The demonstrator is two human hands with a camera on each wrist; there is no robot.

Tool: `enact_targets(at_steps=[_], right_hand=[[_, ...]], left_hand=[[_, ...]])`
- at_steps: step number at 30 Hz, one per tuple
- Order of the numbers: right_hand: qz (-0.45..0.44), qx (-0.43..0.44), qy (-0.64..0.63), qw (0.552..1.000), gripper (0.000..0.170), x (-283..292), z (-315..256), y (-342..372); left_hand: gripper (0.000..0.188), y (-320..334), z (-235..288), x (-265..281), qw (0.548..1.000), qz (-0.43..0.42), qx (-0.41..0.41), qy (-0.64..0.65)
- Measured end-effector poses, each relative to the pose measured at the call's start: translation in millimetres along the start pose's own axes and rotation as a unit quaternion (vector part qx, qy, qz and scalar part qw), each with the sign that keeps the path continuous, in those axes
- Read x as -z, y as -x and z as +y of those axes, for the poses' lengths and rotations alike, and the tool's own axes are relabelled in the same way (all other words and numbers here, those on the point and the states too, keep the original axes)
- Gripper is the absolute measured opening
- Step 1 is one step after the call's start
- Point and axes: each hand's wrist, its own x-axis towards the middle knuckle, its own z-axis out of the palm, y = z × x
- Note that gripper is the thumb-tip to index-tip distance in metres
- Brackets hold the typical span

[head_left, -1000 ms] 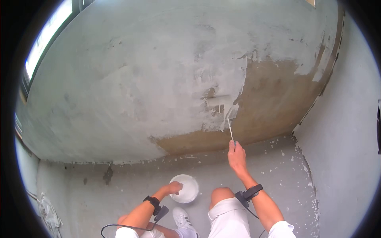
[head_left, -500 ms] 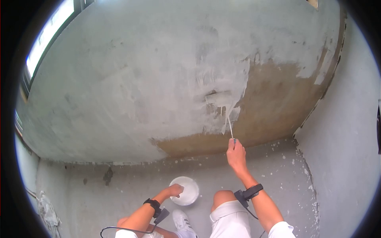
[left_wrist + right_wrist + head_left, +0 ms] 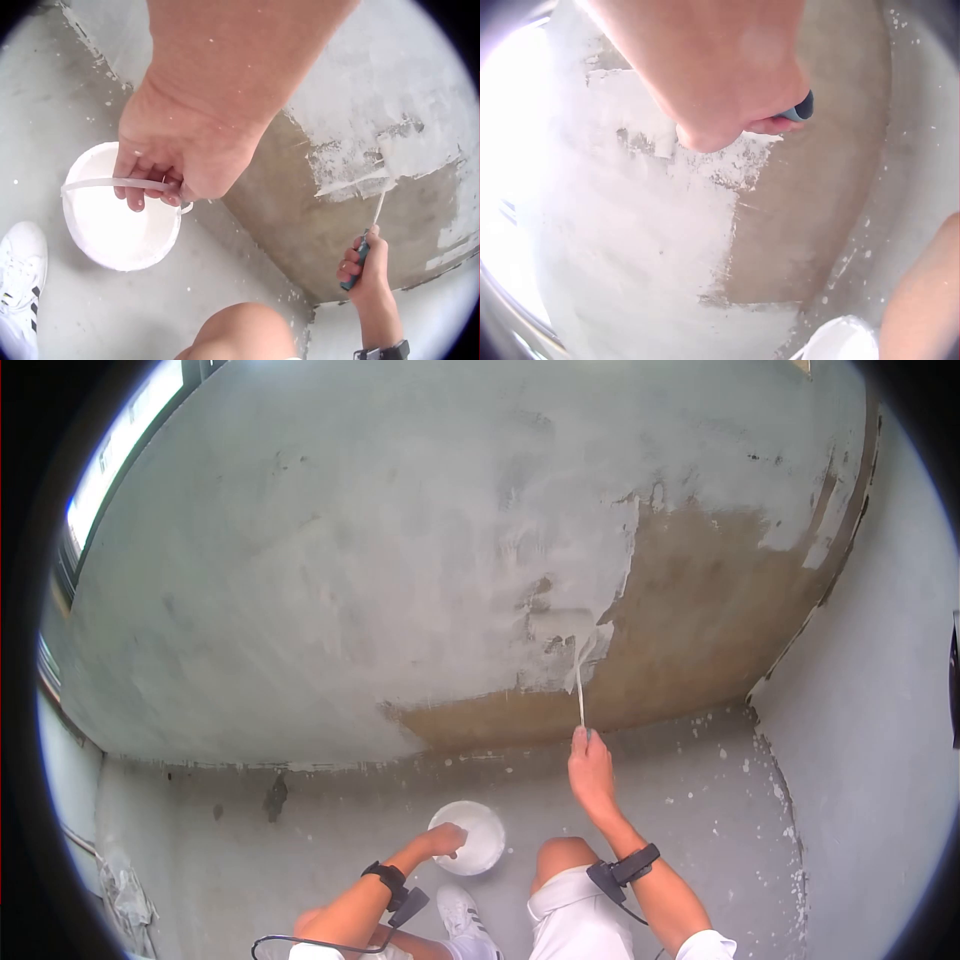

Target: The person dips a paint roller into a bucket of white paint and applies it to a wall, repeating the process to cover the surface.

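Observation:
With curled fingers, my right hand [image 3: 592, 768] grips the blue handle [image 3: 360, 259] of a paint roller. The roller's thin white-coated rod [image 3: 581, 695] reaches up to the wall, and its white head [image 3: 387, 156] lies against the wall by the border between white coat and bare brown. Down by the floor, my left hand [image 3: 443, 841] holds the pale handle [image 3: 112, 182] of a white bucket [image 3: 482, 862], fingers curled under it. White paint [image 3: 116, 225] shows inside the bucket. In the right wrist view only the end of the roller's handle [image 3: 803, 109] shows past my hand.
The wall [image 3: 400, 560] carries a white coat at left, with a bare brown patch [image 3: 690, 600] at right. A side wall [image 3: 880, 660] meets it. White drips spot the grey floor [image 3: 340, 810]. A shoe [image 3: 458, 912] stands beside the bucket; crumpled plastic [image 3: 125, 895] lies far left.
My right hand has dropped slightly with the roller, whose head stays near the same part of the wall. The left hand keeps hold of the bucket handle, nearly still.

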Motion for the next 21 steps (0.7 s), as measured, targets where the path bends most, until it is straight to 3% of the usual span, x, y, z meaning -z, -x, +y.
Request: enact_targets(at_steps=[4, 10, 14, 17, 21], right_hand=[[0.026, 0.026, -0.038, 0.999, 0.048, 10.8, -37.7, -9.5], [0.014, 0.013, -0.029, 0.999, 0.045, 5.7, -26.4, 5.2], [0.027, 0.044, -0.101, 0.994, 0.044, 5.5, -52.1, -8.9], [0.036, 0.056, -0.082, 0.994, 0.043, 3.9, -58.1, -11.2], [0.032, 0.05, -0.023, 0.998, 0.043, -10.1, -25.6, -2.4]], left_hand=[[0.039, -0.9, -1.4, 4.4, 1.0, -0.01, -0.007, -0.004], [0.035, 0.4, -4.9, 2.8, 1.0, 0.008, 0.006, -0.008], [0.034, -4.6, -9.0, -0.1, 1.0, 0.006, 0.009, 0.014], [0.033, -0.6, -12.9, -1.0, 1.0, 0.015, -0.002, 0.011], [0.032, -2.1, -12.0, -0.9, 1.0, 0.005, -0.008, 0.009]])
